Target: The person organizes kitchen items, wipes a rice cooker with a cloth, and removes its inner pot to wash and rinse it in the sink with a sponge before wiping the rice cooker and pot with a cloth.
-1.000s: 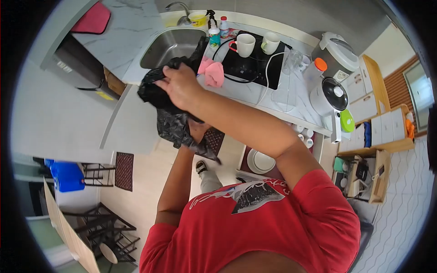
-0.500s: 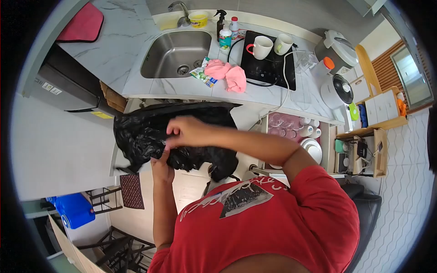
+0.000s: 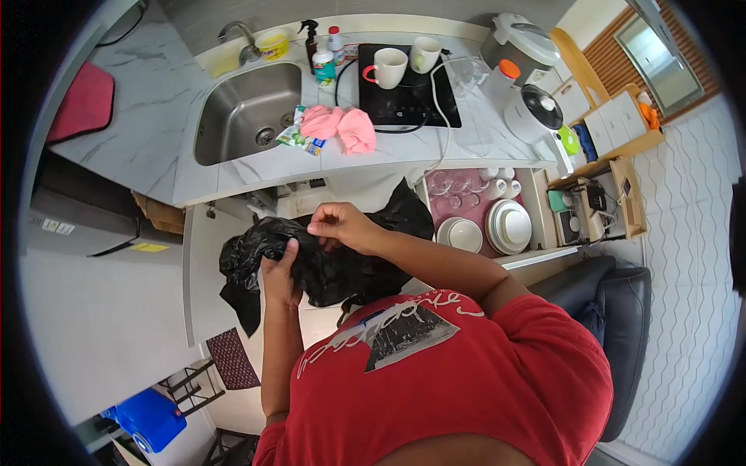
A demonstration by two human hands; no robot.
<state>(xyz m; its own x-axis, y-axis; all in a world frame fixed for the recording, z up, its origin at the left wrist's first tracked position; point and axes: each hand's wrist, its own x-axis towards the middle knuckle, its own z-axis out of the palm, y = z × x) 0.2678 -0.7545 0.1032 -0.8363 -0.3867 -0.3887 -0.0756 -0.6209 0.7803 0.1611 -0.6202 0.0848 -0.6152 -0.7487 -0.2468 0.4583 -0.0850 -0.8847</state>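
A crumpled black plastic bag (image 3: 350, 272) hangs in front of my body, between me and the counter. My left hand (image 3: 280, 278) grips its bunched left part from below, thumb pointing up. Just to the right, my right hand (image 3: 342, 227) has its fingers curled and pinched at the top edge of the bag. Loose folds spread out to the right under my right forearm. Behind the bag, the cabinet under the counter stands open, its inside partly covered by the plastic.
A steel sink (image 3: 249, 116) is set into the marble-look counter (image 3: 186, 147). Pink gloves (image 3: 342, 126) lie near its edge. Two mugs, one of them a red-handled mug (image 3: 387, 68), stand on the black cooktop (image 3: 404, 105). To my right, a pulled-out drawer (image 3: 466, 208) holds plates (image 3: 509, 225) and glasses.
The view has shifted, showing more of the drawer. The bag is more bunched at my left hand, and its right end now reaches up and right. My right hand still works at the bag.
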